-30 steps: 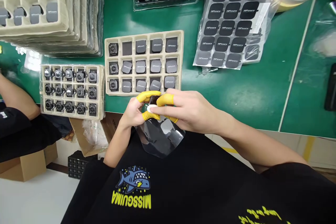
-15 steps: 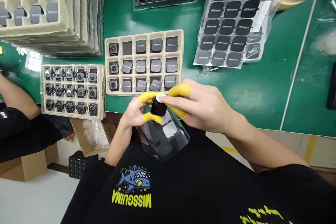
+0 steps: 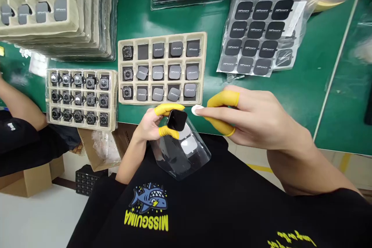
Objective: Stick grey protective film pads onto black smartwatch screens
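I see a small black square watch body (image 3: 176, 119), glossy face up and tilted, pinched at the table's near edge. Under it hangs a clear curled plastic film (image 3: 181, 153) with a pale grey square patch showing through it.

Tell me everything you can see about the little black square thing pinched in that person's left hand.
The black square piece is a small, flat block with rounded corners and a glossy dark face that looks like glass or plastic. It sits tilted, gripped at its edges between yellow-capped fingers of the left hand, just off the near edge of the green table. A clear film sheet hangs below it. The right hand is close beside it, not touching, with a small white tab at its fingertip.
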The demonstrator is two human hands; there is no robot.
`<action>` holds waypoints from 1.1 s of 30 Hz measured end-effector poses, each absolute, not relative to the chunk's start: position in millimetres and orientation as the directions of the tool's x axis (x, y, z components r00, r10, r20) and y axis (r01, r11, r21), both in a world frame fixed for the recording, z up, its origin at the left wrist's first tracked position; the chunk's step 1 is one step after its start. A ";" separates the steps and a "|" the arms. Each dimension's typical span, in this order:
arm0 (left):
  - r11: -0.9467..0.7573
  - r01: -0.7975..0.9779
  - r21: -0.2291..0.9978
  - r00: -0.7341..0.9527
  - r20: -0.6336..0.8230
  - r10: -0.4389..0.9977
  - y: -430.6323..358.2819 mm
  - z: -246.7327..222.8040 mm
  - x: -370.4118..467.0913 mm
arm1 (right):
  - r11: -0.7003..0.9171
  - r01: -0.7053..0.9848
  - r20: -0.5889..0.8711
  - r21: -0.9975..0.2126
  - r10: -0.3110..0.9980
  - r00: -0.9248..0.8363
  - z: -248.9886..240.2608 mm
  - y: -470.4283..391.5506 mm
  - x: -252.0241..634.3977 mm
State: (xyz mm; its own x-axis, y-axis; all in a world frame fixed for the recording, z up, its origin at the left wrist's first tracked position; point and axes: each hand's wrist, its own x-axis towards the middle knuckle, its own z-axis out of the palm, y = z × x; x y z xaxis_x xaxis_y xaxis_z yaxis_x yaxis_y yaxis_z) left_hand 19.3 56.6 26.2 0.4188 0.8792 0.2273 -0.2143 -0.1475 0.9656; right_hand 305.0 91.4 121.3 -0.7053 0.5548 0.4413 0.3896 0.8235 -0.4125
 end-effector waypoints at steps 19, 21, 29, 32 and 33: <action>-0.131 -0.184 0.974 0.395 0.195 0.898 57.2 28.8 16.0 | 0.820 0.336 0.379 -0.464 0.526 -0.762 126.3 88.5 306.3; -0.118 -0.188 0.975 0.416 0.188 0.890 57.0 29.3 16.0 | 0.800 0.381 0.418 -0.463 0.576 -0.702 126.1 87.2 303.2; -0.151 -0.158 0.976 0.441 0.206 0.874 62.9 26.8 17.8 | 0.829 0.431 0.473 -0.357 0.558 -0.682 114.0 82.9 264.4; -0.136 -0.141 0.981 0.438 0.184 0.880 63.6 25.4 16.7 | 0.856 0.318 0.449 -0.408 0.491 -0.747 114.6 87.6 264.0; -0.123 -0.140 0.983 0.440 0.173 0.881 63.1 24.7 15.9 | 0.854 0.265 0.418 -0.447 0.461 -0.783 116.1 90.0 267.6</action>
